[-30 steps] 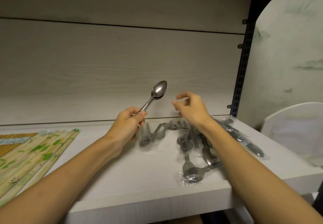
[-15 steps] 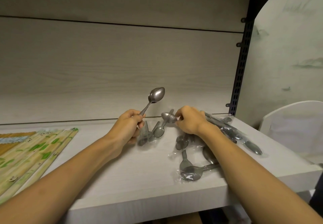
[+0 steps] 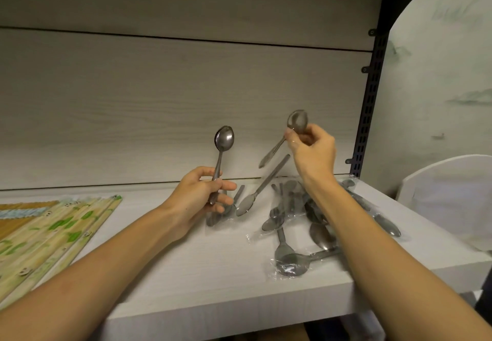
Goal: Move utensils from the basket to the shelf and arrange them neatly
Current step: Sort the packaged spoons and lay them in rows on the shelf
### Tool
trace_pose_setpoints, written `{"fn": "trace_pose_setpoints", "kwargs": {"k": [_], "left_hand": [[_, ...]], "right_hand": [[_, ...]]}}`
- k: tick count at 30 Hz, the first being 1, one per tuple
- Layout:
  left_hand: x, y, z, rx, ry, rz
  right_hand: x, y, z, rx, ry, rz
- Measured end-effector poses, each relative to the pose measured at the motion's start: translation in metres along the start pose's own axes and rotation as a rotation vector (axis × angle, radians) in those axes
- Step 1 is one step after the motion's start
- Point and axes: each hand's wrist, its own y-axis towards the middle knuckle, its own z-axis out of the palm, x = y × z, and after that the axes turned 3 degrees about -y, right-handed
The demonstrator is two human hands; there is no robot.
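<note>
gripping one spoon (image 3: 223,149) upright, left hand (image 3: 198,197); right hand (image 3: 312,151) fingers pinch another spoon (image 3: 294,127) above the shelf (image 3: 186,274).

Hidden or cut off:
- Chopstick packs (image 3: 45,237), lower left of the frame: cut by the left edge; their full length is not shown.
- Pile of wrapped spoons (image 3: 292,223), centre right: partly covered by the right forearm (image 3: 372,247); count cannot be told.
- Spoon (image 3: 295,127) in the right hand (image 3: 314,151): neck covered by fingers.
- White chair (image 3: 450,197), right edge: cut off.
- Shelf (image 3: 213,274): front corners run out of frame.
</note>
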Motion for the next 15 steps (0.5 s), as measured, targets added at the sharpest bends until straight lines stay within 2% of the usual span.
{"fn": "trace_pose_setpoints", "kwargs": {"k": [5, 8, 10, 13, 15], "left_hand": [[0.003, 0.002, 0.0, -0.02, 0.013, 0.02], [0.005, 0.003, -0.002, -0.057, 0.029, 0.045], [0.004, 0.003, -0.002, -0.063, 0.017, 0.048], [0.0, 0.0, -0.001, -0.005, -0.056, -0.002], [-0.002, -0.002, 0.001, 0.073, -0.085, -0.041]], "right_hand": [[0.001, 0.007, -0.006, -0.087, 0.33, 0.254], [0.005, 0.008, -0.012, -0.06, 0.557, 0.441], [0.007, 0.007, -0.014, 0.072, 0.527, 0.472], [0.01, 0.0, -0.011, 0.378, 0.336, 0.338], [0.011, -0.007, -0.005, 0.525, 0.209, 0.27]]}}
